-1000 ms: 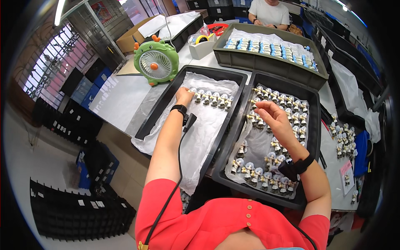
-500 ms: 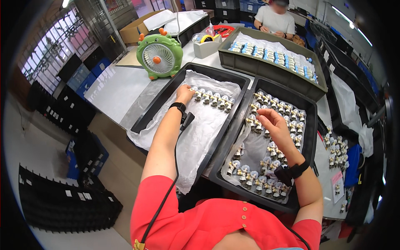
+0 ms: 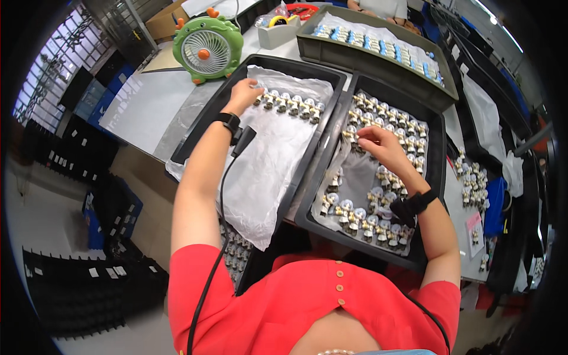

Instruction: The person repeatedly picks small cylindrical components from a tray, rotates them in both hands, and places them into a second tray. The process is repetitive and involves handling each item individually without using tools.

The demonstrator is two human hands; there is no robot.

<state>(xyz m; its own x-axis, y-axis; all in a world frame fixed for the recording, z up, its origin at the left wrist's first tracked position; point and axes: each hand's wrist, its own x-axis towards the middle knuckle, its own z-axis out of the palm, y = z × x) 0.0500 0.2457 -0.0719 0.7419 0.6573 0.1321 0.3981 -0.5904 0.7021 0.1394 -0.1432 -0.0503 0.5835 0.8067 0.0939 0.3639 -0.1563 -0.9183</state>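
Left hand (image 3: pixel 244 93) fingers curled, tips touching the end piece of a row of small metal fittings (image 3: pixel 290 104) at the far end of the left black tray (image 3: pixel 195 133), lined with white plastic sheet (image 3: pixel 266 171). Right hand (image 3: pixel 381 145) fingers pinched together on a fitting in the right black tray (image 3: pixel 435 160), among many loose fittings (image 3: pixel 367 216). Black bands on both wrists, cable off the left. Green fan (image 3: pixel 207 48) on worktop (image 3: pixel 139 109) beyond; grey bin (image 3: pixel 331 53) behind trays.
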